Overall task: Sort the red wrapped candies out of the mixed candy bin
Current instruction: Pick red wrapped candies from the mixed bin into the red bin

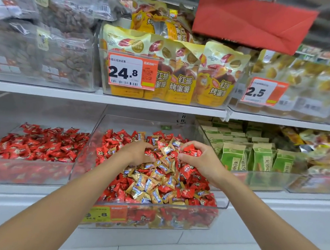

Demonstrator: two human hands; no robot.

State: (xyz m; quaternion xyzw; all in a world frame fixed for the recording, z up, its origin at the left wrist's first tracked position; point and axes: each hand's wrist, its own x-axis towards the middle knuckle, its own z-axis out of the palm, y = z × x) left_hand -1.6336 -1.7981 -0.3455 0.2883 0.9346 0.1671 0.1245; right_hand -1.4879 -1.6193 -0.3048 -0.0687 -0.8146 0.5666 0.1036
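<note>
A clear plastic mixed candy bin (223, 202) on the lower shelf holds red wrapped candies (187, 193) mingled with gold wrapped candies (147, 183). Both my hands are inside it, on the far half of the pile. My left hand (137, 152) lies palm down, its fingers curled into the candies; what they hold is hidden. My right hand (199, 157) grips a small bunch of red candies (192, 150) between curled fingers and thumb, just above the pile.
To the left stands a clear bin (22, 172) filled only with red candies. Green packets (260, 159) fill the bin on the right. The shelf above (123, 101) carries yellow snack bags and price tags. White floor tiles lie below.
</note>
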